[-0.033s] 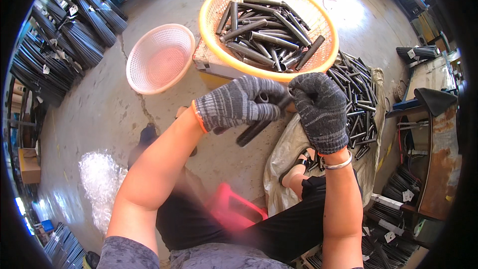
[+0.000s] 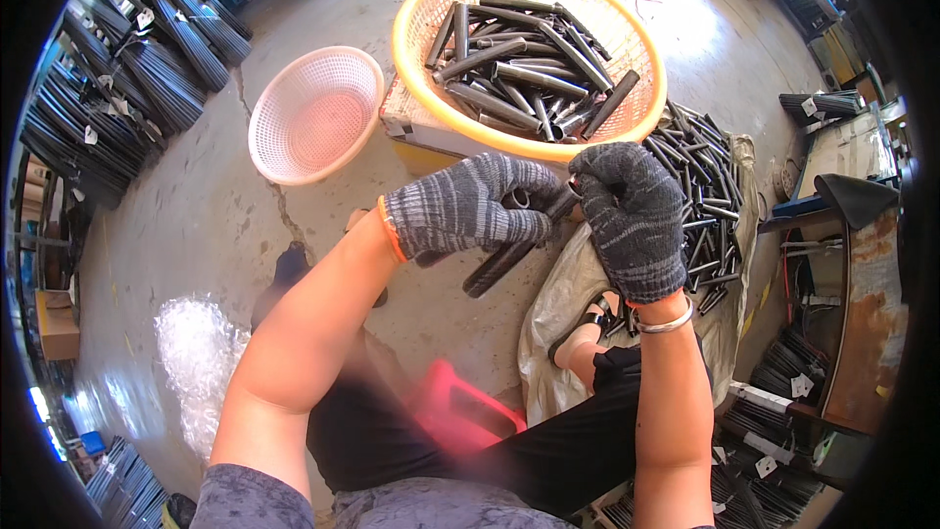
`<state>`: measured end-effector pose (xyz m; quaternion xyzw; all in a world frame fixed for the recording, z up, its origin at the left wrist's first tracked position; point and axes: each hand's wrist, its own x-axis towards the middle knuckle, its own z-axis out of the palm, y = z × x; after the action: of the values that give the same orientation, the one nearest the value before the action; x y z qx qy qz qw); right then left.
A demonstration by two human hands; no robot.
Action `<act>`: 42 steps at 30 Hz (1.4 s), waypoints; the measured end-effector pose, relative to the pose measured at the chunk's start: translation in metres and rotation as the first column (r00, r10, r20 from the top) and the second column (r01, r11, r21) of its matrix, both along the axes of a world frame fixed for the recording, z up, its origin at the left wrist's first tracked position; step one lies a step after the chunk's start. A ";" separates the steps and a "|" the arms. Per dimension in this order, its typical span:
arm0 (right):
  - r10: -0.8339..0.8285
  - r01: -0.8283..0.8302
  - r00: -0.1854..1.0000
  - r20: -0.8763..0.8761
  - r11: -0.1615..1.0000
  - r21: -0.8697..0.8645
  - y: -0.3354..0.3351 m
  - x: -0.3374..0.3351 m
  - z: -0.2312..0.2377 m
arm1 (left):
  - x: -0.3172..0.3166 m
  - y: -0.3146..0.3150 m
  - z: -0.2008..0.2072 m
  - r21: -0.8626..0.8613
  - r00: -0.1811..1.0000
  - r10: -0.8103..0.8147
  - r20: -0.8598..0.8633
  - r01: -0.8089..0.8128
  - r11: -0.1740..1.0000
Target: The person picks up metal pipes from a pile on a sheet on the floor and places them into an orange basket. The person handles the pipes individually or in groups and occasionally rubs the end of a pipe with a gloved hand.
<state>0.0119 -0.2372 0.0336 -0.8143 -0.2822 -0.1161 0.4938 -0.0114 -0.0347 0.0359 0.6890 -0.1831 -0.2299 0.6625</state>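
My left hand [image 2: 468, 204], in a grey striped knit glove, is closed around black tubes [image 2: 501, 269]; one slants down below the fingers, and another shows its round open end by the thumb. The gloved right hand [image 2: 634, 225] has its fingers curled together at the upper end of a held tube. A small shiny bit shows at those fingertips, too small to name. Just beyond both hands stands an orange-rimmed basket [image 2: 409, 88] heaped with short black tubes [image 2: 539, 73].
Thinner black tubes [image 2: 700, 196] lie piled on a beige sheet [image 2: 553, 318] at the right. A pink basket [image 2: 318, 122] stands left of the orange one. Clear plastic [image 2: 196, 362] and a red plastic seat [image 2: 446, 402] are near my legs. Long bundled rods [image 2: 127, 59] line the left.
The tubes in my left hand have shifted slightly in angle, and the upper tube end now shows more plainly by the right fingertips. Both arms are nearly in the same place.
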 end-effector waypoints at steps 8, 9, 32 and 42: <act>-0.016 0.196 0.929 -0.371 0.869 0.454 -0.033 0.026 0.018 | -0.006 -0.003 -0.034 0.203 0.995 -0.093 0.018 0.088 0.975; 0.017 0.142 0.933 -0.360 0.900 0.411 -0.037 0.029 0.014 | -0.003 -0.003 -0.034 0.144 0.997 -0.014 -0.080 0.025 0.989; 0.033 -0.009 0.981 -0.193 0.992 0.126 0.002 -0.012 0.002 | 0.000 -0.011 -0.023 0.105 0.833 0.298 0.466 -0.387 0.916; -0.142 0.161 0.979 -0.146 0.978 0.130 0.011 -0.017 -0.008 | -0.003 -0.025 -0.026 0.208 0.557 0.193 0.807 -0.575 0.791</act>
<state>-0.0053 -0.2266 0.0252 -0.8025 -0.1758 -0.1173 0.5580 -0.0145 -0.0597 0.0101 0.8762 -0.2207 0.1958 0.3811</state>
